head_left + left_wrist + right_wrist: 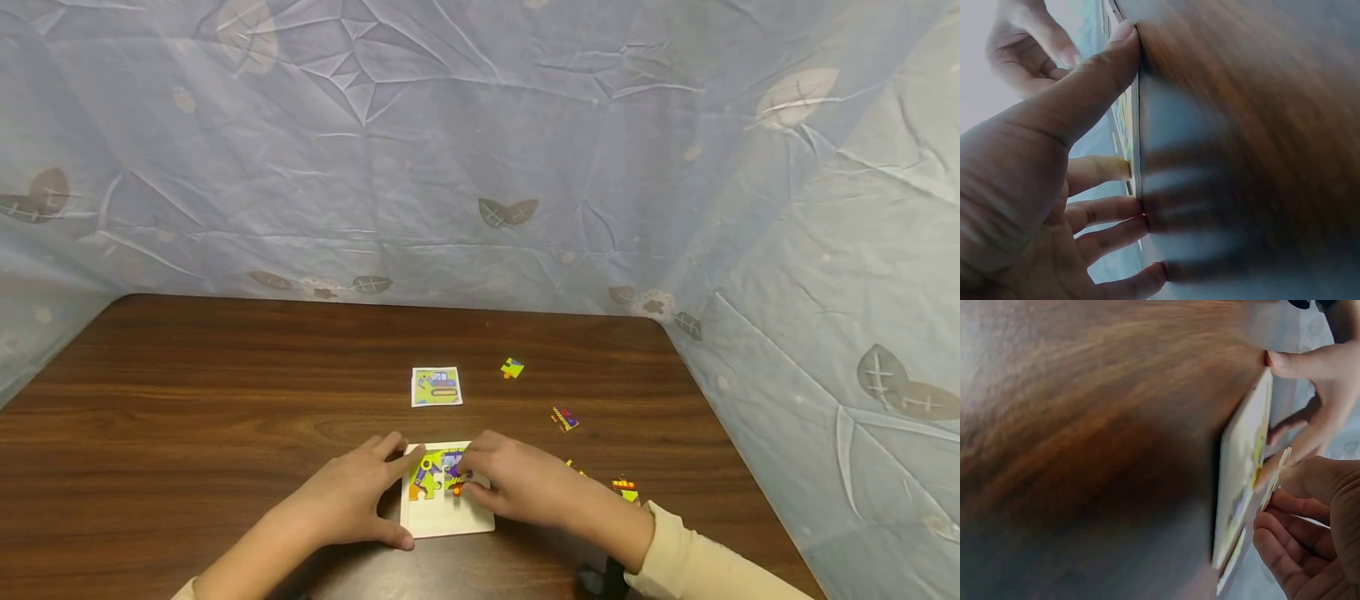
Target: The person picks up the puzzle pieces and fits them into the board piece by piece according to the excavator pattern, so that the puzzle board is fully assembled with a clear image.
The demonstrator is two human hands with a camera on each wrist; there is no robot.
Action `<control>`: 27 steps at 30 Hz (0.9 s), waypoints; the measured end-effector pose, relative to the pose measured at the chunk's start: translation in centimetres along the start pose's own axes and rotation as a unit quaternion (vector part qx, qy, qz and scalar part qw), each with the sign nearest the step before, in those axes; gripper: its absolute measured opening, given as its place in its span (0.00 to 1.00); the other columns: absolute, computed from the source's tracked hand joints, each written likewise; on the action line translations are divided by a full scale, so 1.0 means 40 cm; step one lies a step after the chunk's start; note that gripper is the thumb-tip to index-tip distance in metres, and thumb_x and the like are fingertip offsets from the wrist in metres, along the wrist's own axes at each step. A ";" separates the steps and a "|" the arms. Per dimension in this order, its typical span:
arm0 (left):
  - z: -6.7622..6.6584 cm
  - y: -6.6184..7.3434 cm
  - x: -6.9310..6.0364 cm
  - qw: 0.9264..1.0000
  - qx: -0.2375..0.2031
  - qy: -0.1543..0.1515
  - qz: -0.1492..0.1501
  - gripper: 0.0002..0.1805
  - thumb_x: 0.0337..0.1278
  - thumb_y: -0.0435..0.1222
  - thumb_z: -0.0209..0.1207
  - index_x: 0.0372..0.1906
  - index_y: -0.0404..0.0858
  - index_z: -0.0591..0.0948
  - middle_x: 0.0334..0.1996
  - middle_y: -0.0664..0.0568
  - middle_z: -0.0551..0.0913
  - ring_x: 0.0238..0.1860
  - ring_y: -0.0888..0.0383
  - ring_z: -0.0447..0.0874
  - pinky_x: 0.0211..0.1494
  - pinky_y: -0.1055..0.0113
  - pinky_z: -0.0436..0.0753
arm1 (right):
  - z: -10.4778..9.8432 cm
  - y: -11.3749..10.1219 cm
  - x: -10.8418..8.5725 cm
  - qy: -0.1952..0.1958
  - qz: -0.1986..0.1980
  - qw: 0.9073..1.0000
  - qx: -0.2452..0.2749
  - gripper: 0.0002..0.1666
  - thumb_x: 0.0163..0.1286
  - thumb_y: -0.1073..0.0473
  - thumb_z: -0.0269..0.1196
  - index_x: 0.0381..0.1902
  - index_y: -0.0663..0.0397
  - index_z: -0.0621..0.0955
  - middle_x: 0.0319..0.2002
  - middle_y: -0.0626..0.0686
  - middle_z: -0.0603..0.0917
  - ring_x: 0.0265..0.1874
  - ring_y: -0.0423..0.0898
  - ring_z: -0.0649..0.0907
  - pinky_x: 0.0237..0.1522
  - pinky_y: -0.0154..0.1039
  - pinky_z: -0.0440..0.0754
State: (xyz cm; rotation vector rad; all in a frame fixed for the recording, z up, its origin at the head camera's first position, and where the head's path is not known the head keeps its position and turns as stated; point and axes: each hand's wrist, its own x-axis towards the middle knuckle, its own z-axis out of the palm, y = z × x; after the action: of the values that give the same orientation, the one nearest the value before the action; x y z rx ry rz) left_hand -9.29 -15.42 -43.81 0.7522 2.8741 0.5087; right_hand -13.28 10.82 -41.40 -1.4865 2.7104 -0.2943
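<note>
A white puzzle tray [448, 522] lies near the table's front, with colourful jigsaw pieces [425, 478] in its far part. My left hand [360, 492] rests along the tray's left side, fingers spread and mostly straight. Its thumb touches the near left corner, and its index finger lies at the far left one. Over the tray's right half, my right hand [517, 479] pinches a jigsaw piece [1275, 479] between thumb and fingers. The right wrist view shows that piece tilted and raised above the tray. Part of the tray's right side is hidden under the right hand.
Beyond the tray lies a square picture card [437, 387] showing a digger. Loose pieces are scattered to the right: a green one [512, 367], a striped one [565, 418], and a red and yellow one [626, 488] beside the right forearm. A patterned cloth [450, 167] hangs behind the table.
</note>
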 end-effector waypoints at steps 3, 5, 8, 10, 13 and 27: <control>0.000 0.001 0.000 1.000 -0.003 -0.002 -0.002 0.60 0.36 0.65 0.78 0.77 0.41 0.72 0.65 0.45 0.75 0.66 0.41 0.76 0.52 0.38 0.86 | 0.015 -0.002 0.010 -0.006 0.001 1.000 -0.013 0.08 0.75 0.57 0.66 0.48 0.50 0.87 0.47 0.46 0.88 0.48 0.37 0.83 0.50 0.27 0.83; 0.001 0.001 0.000 1.000 -0.003 -0.003 -0.004 0.60 0.36 0.65 0.78 0.77 0.41 0.72 0.65 0.45 0.75 0.66 0.41 0.76 0.52 0.37 0.86 | 0.024 -0.003 0.014 -0.005 -0.003 1.000 -0.025 0.07 0.75 0.57 0.66 0.47 0.49 0.88 0.46 0.45 0.88 0.46 0.36 0.83 0.49 0.27 0.83; 0.001 0.001 -0.001 1.000 -0.004 -0.004 -0.006 0.60 0.36 0.65 0.78 0.77 0.41 0.72 0.65 0.45 0.75 0.67 0.39 0.76 0.53 0.35 0.85 | 0.034 -0.005 0.020 -0.001 -0.013 0.999 -0.046 0.06 0.75 0.56 0.67 0.45 0.47 0.87 0.44 0.44 0.88 0.45 0.36 0.83 0.47 0.26 0.83; 0.001 0.001 -0.001 1.000 -0.005 -0.003 -0.008 0.60 0.36 0.65 0.78 0.77 0.41 0.72 0.65 0.45 0.75 0.69 0.36 0.75 0.54 0.33 0.84 | 0.038 -0.007 0.024 0.000 -0.022 0.998 -0.060 0.05 0.75 0.56 0.67 0.44 0.46 0.88 0.44 0.43 0.88 0.45 0.36 0.83 0.46 0.26 0.83; 0.002 0.001 -0.001 1.000 -0.005 -0.003 -0.010 0.60 0.36 0.65 0.78 0.77 0.42 0.72 0.67 0.44 0.75 0.71 0.33 0.73 0.56 0.32 0.83 | 0.042 -0.011 0.028 -0.003 -0.027 0.997 -0.074 0.05 0.75 0.55 0.67 0.44 0.45 0.88 0.43 0.43 0.88 0.45 0.36 0.83 0.46 0.25 0.83; 0.000 0.003 -0.001 1.000 -0.004 0.002 -0.007 0.59 0.36 0.64 0.79 0.76 0.41 0.73 0.65 0.45 0.75 0.68 0.37 0.75 0.54 0.34 0.84 | 0.045 -0.042 0.035 -0.010 -0.061 0.975 -0.213 0.10 0.75 0.56 0.66 0.49 0.49 0.89 0.48 0.47 0.90 0.53 0.45 0.88 0.55 0.35 0.88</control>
State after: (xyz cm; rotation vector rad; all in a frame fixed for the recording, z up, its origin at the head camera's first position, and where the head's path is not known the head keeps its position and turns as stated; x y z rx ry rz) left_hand -9.20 -15.32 -43.77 0.7317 2.8774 0.5194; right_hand -12.42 8.52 -42.76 -1.7388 2.7909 0.3215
